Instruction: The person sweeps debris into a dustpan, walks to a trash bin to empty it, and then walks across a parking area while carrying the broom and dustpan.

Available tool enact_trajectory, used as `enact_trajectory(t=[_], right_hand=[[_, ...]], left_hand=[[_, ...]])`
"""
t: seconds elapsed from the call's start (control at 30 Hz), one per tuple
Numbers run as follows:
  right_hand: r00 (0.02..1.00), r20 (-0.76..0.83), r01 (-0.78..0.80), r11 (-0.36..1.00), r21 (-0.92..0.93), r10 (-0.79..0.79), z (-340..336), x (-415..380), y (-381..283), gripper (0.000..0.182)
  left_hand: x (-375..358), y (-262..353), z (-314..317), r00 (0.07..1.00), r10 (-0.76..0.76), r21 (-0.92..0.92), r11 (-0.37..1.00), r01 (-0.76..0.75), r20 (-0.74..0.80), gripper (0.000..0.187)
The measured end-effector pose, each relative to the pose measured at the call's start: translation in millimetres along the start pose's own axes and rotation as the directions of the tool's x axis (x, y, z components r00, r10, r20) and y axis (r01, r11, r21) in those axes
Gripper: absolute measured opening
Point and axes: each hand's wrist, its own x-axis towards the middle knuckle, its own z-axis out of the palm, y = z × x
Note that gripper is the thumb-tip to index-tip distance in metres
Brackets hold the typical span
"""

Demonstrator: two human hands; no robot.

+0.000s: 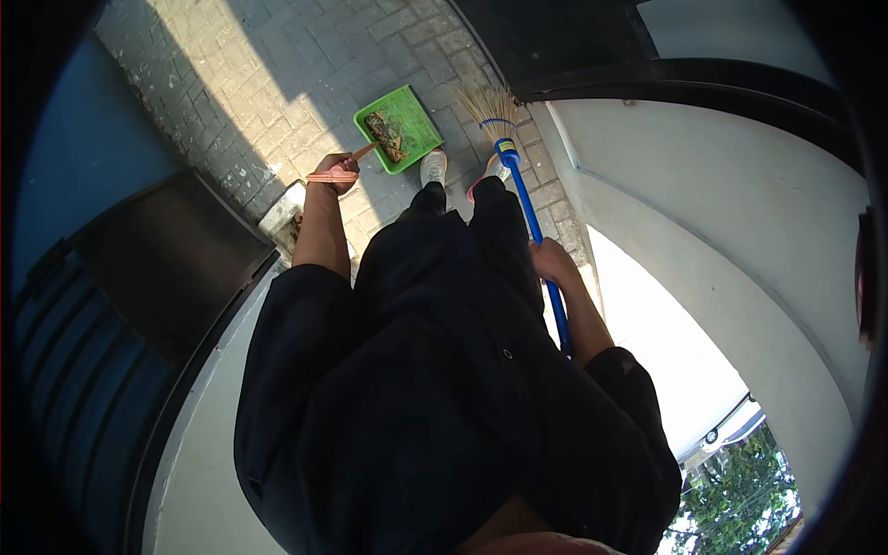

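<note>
Gripping dustpan handle (pixel 363 151) in left hand (pixel 335 172) — right hand (pixel 552 262) clenching broom handle (pixel 536 231).

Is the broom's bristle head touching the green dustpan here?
Apart. The head view shows bare paving between the broom bristles and the green dustpan, which holds debris; the right hand grips the broom's blue handle.

Harsh daylight, strong contrast. Sun strikes brick paving (pixel 231 83) at top, crossed by hard diagonal shadow. White wall (pixel 740 240) at right glares, patch nearly blown out. Dark clothing (pixel 416 388) in centre underexposed, detail lost. Heavy fisheye curvature; black vignette rings frame edges. Focus acceptable, edges soft.
</note>
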Motion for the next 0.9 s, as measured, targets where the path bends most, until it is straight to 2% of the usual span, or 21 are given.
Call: enact_trajectory(t=[0.1, 0.2, 0.23, 0.33, 0.37, 0.43, 0.47, 0.53, 0.6, 0.63, 0.67, 0.7, 0.73, 0.77, 0.87, 0.9], right_hand=[[0.999, 0.04, -0.006, 0.998, -0.069, 0.009, 12.3, -0.1, -18.0, 0.046], [0.978, 0.012, 0.204, 0.941, -0.268, -0.209, 29.6, 3.2, -6.5, 0.048], [0.981, 0.07, 0.194, 0.954, -0.227, -0.182, 24.5, -3.6, -7.3, 0.05], [0.988, 0.043, 0.151, 0.965, -0.214, -0.146, 11.1, -28.8, -15.3, 0.049], [0.994, 0.06, 0.096, 0.984, -0.153, -0.088, 5.0, -35.6, -19.9, 0.048], [0.994, 0.106, -0.001, 0.999, -0.05, 0.007, -8.0, -41.6, -32.0, 0.047], [0.998, 0.059, 0.002, 0.998, -0.066, 0.001, -11.2, -39.3, -36.2, 0.047], [0.999, -0.032, 0.033, 0.994, -0.106, -0.037, -14.7, -31.6, -42.8, 0.046], [0.998, -0.013, 0.063, 0.988, -0.144, -0.066, -22.4, -20.2, -53.7, 0.039], [0.997, -0.007, 0.076, 0.984, -0.163, -0.078, -27.4, -12.0, -59.7, 0.036], [0.993, 0.093, 0.069, 0.994, 0.087, -0.077, -30.7, 0.9, -62.6, 0.032], [0.977, 0.194, 0.023, 0.946, 0.324, -0.09, -34.5, 16.1, -64.6, 0.028], [0.949, 0.291, -0.053, 0.845, 0.533, -0.124, -41.8, 24.1, -77.1, 0.025], [0.846, 0.51, -0.355, 0.545, 0.76, -0.159, -53.0, 32.6, -90.4, 0.024], [0.798, 0.578, -0.404, 0.559, 0.724, -0.172, -65.2, 42.0, -139.7, 0.024], [0.963, 0.22, 0.085, 0.951, 0.297, -0.155, -54.4, 21.6, -164.8, 0.024]], left_hand=[[-2.8, -2.3, 7.1, 1.0, 0.01, 0.021, 1.0, -0.01, -0.025, 0.014], [-0.7, -3.8, 8.9, 0.998, 0.026, 0.013, 1.0, -0.025, -0.058, 0.016], [-0.6, -3.3, 6.9, 0.999, 0.037, 0.026, 0.999, -0.036, -0.035, 0.015], [-2.0, 0.7, -2.1, 1.0, 0.025, 0.025, 0.999, -0.025, 0.005, 0.014], [-2.5, -0.2, -3.0, 0.999, 0.04, -0.016, 0.999, -0.04, -0.035, 0.015], [-4.3, -5.6, -7.1, 0.998, -0.012, -0.042, 0.999, 0.014, 0.057, 0.014], [-8.1, -4.4, -10.8, 0.994, -0.013, -0.063, 0.998, 0.021, 0.111, 0.015], [-21.5, -10.3, -13.6, 0.992, 0.006, -0.125, 0.992, 0.01, 0.123, 0.019], [-28.9, -8.5, -33.3, 0.987, -0.003, -0.11, 0.994, 0.02, 0.158, 0.024], [-40.5, -10.2, -37.8, 0.981, 0.01, -0.172, 0.985, 0.024, 0.194, 0.027], [-51.8, -14.8, -43.5, 0.973, 0.021, -0.231, 0.972, 0.034, 0.23, 0.029], [-67.6, -19.7, -43.5, 0.974, 0.059, -0.272, 0.962, 0.002, 0.217, 0.028], [-74.4, -19.3, -51.1, 0.936, 0.077, -0.334, 0.942, 0.045, 0.344, 0.027], [-78.0, -17.4, -56.0, 0.935, 0.114, -0.39, 0.92, 0.028, 0.335, 0.027], [-72.3, -5.3, -92.6, 0.893, 0.253, -0.558, 0.83, -0.003, 0.372, 0.034], [-74.0, -0.2, -97.0, 0.883, 0.305, -0.58, 0.813, -0.048, 0.356, 0.034]])
